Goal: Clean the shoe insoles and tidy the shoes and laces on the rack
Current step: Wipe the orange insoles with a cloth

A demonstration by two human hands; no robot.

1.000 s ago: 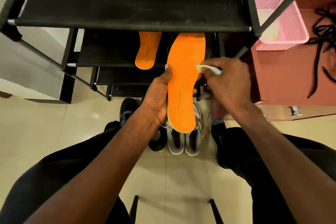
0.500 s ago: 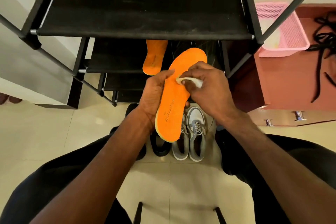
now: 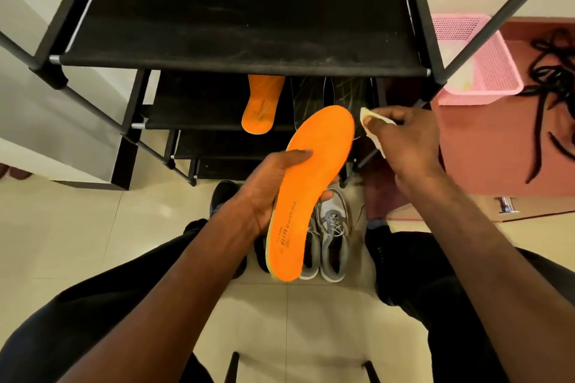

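In front of you stands the rack (image 3: pixel 242 50), black frame and black fabric shelves, its top shelf dusty and bare. On the second shelf down lies a spare insole (image 3: pixel 261 106), orange, heel end poking out toward you, and beside it to the right two dark insoles (image 3: pixel 326 96) with pale line markings, partly hidden.

To the right of the rack sits a pink basket (image 3: pixel 476 68) on a reddish surface, and further right a tangle of black laces (image 3: pixel 553 96) sprawls across that same surface.

On the tiled floor below the rack, between your knees, a pair of grey shoes (image 3: pixel 333 242) stands side by side, toes toward the rack. A black shoe (image 3: pixel 222 196) shows just to their left, mostly covered by your forearm.

Your left hand (image 3: pixel 270 193) holds the insole (image 3: pixel 311 183) around its middle, thumb laid across the orange top face and fingers wrapped under the far edge. It is tilted, toe end up and to the right, heel end low over the grey shoes, printed lettering near the heel.

Your right hand (image 3: pixel 404 146) pinches a small pale wipe (image 3: pixel 371 121) between thumb and fingers. The wipe sits just beside the toe end of the insole, apart from it.
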